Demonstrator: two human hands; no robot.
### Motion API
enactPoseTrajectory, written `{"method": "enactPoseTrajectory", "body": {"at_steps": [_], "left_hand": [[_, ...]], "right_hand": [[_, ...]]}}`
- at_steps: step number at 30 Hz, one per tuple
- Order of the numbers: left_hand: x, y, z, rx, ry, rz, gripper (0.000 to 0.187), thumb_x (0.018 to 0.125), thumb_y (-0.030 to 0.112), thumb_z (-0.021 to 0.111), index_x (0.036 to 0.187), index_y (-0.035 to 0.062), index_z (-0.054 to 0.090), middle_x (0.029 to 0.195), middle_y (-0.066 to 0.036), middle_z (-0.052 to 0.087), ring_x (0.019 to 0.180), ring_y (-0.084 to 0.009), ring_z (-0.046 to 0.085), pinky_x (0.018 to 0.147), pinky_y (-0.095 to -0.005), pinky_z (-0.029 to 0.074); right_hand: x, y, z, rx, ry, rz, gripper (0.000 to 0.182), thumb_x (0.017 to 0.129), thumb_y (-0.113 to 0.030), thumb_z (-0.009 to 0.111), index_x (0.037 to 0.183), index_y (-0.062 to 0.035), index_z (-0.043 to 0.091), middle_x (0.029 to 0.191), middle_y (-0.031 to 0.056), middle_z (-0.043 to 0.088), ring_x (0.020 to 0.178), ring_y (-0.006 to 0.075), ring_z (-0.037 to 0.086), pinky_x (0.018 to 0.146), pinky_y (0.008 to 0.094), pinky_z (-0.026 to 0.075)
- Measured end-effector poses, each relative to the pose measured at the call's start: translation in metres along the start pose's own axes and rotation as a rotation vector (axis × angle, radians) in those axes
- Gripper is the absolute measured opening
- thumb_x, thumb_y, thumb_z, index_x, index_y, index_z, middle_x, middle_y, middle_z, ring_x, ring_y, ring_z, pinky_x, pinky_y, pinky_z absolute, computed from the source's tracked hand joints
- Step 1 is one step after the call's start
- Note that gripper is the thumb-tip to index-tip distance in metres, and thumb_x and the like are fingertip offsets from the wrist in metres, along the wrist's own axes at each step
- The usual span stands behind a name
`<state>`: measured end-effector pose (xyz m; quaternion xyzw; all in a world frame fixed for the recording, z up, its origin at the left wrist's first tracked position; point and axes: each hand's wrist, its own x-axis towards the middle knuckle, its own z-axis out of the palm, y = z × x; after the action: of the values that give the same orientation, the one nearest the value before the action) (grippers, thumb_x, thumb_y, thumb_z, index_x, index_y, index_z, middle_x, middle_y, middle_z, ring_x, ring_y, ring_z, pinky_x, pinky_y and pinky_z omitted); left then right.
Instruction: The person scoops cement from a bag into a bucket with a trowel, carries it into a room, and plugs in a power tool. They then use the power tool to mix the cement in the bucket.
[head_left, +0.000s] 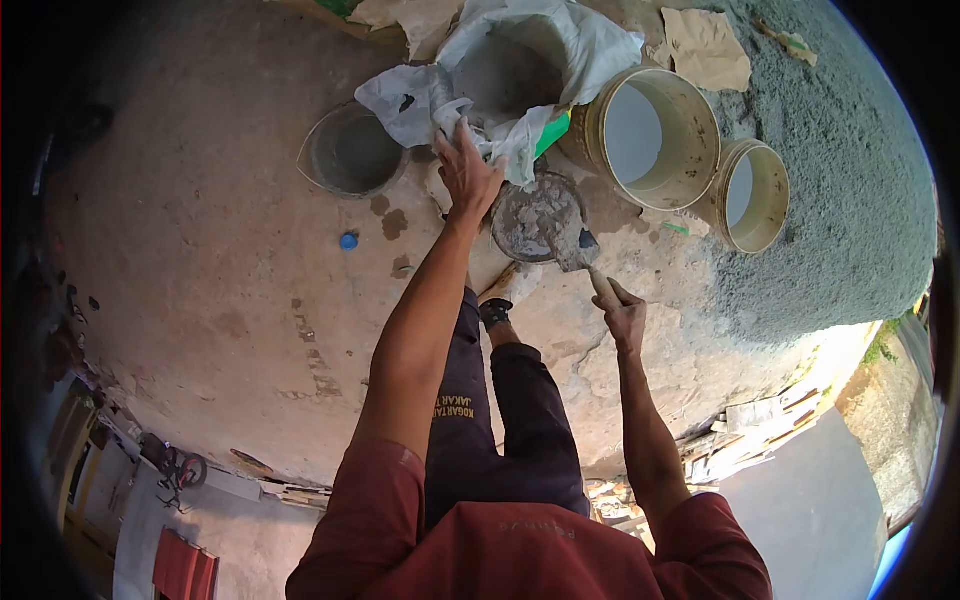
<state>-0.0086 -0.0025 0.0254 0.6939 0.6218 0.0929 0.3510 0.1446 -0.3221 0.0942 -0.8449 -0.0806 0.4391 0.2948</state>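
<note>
At the near rim of a white sack (pixel 600 45) my left hand (pixel 468 175) is closed on the crumpled edge. Grey powder (pixel 515 75) shows inside the sack's open mouth. My right hand (pixel 625 318) grips the wooden handle of a trowel (pixel 602 285), whose blade is coated in grey mix. That blade rests at the right edge of a round, shallow tub (pixel 500 240) filled with wet grey mortar (pixel 535 212). The tub stands just below the sack, between my two hands.
Left of the sack is a dark bucket (pixel 312 150) of grey liquid. Two pale buckets, one large (pixel 690 120) and one smaller (pixel 765 190), hold water on the right. Behind them spreads a grey sand heap (pixel 830 150). A blue cap (pixel 348 241) lies on the concrete floor.
</note>
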Motion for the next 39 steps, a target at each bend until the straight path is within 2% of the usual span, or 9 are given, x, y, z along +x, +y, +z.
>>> {"method": "enactPoseTrajectory", "body": {"at_steps": [2,7,9,14,16,22,29,33,39], "left_hand": [[-0.001,-0.002,0.0,0.003,-0.005,-0.005,0.103,0.071,0.031,0.085,0.153,0.0131,0.025,0.15,-0.032,0.02,0.133,-0.0521,0.036,0.102,-0.0565,0.041],[-0.003,-0.005,0.002,0.008,0.033,0.06,0.099,0.074,0.029,0.084,0.153,0.0122,0.026,0.151,-0.034,0.021,0.132,-0.0506,0.038,0.102,-0.0568,0.039],[-0.003,-0.007,0.003,0.017,0.024,0.056,0.101,0.073,0.031,0.084,0.153,0.0121,0.025,0.151,-0.034,0.02,0.134,-0.0517,0.036,0.104,-0.0561,0.039],[-0.006,-0.003,0.0,0.006,0.011,0.038,0.102,0.072,0.033,0.083,0.153,0.0118,0.024,0.151,-0.035,0.019,0.135,-0.0527,0.034,0.106,-0.0556,0.039],[-0.007,-0.004,-0.001,-0.001,0.03,0.064,0.102,0.073,0.034,0.083,0.153,0.0114,0.024,0.151,-0.035,0.019,0.135,-0.0525,0.034,0.106,-0.0559,0.039],[-0.006,-0.008,-0.009,-0.075,-0.012,0.064,0.103,0.072,0.033,0.084,0.152,0.0104,0.024,0.15,-0.035,0.02,0.135,-0.0522,0.033,0.107,-0.0554,0.037],[-0.028,-0.012,-0.03,-0.163,0.077,0.204,0.1,0.071,0.029,0.086,0.151,0.0083,0.03,0.148,-0.032,0.026,0.131,-0.0491,0.039,0.107,-0.0536,0.037],[-0.094,-0.011,-0.058,-0.27,0.195,0.23,0.085,0.076,0.023,0.083,0.145,0.0025,0.038,0.145,-0.028,0.035,0.134,-0.0456,0.038,0.109,-0.0511,0.037],[-0.242,-0.06,-0.085,-0.065,-0.225,-0.029,0.078,0.08,0.036,0.08,0.141,0.0025,0.044,0.145,-0.024,0.039,0.134,-0.0429,0.04,0.11,-0.0513,0.036]], "right_hand": [[0.017,0.027,0.016,0.034,0.001,0.015,0.054,0.072,-0.014,0.078,0.123,0.0013,0.068,0.101,0.0168,0.075,0.091,0.0187,0.069,0.084,0.0314,0.053],[0.045,0.033,0.043,-0.165,0.054,0.087,0.053,0.069,-0.022,0.078,0.118,-0.0019,0.071,0.097,0.0222,0.074,0.085,0.0231,0.073,0.08,0.0343,0.054],[0.047,0.011,0.047,-0.299,0.068,0.034,0.039,0.078,-0.021,0.076,0.112,-0.0016,0.074,0.076,0.0091,0.071,0.066,0.009,0.06,0.062,0.028,0.049],[0.054,-0.038,0.055,-0.491,0.021,-0.029,0.043,0.078,-0.035,0.076,0.108,-0.0042,0.075,0.076,0.0211,0.071,0.07,0.0303,0.071,0.068,0.04,0.053],[0.057,-0.041,0.059,-0.647,0.082,-0.217,0.036,0.079,-0.034,0.074,0.097,-0.003,0.075,0.081,0.0245,0.07,0.079,0.0417,0.069,0.07,0.0457,0.053],[0.046,-0.063,0.063,-0.873,0.03,-0.492,0.013,0.08,-0.013,0.061,0.082,-0.0046,0.07,0.079,0.0253,0.068,0.079,0.0441,0.066,0.069,0.0522,0.052],[0.047,-0.056,0.053,-0.985,0.001,-0.545,0.036,0.075,0.0,0.055,0.105,-0.0113,0.072,0.088,0.0274,0.064,0.079,0.0455,0.064,0.069,0.053,0.051],[0.046,-0.065,0.056,-0.948,-0.127,-0.662,0.036,0.08,0.004,0.052,0.112,-0.0043,0.064,0.103,0.0294,0.059,0.085,0.0447,0.062,0.073,0.0522,0.05],[0.045,-0.044,0.068,-1.106,-0.298,-0.781,0.026,0.085,0.002,0.051,0.111,0.0041,0.055,0.116,0.0285,0.05,0.096,0.0445,0.059,0.077,0.0513,0.052]]}}
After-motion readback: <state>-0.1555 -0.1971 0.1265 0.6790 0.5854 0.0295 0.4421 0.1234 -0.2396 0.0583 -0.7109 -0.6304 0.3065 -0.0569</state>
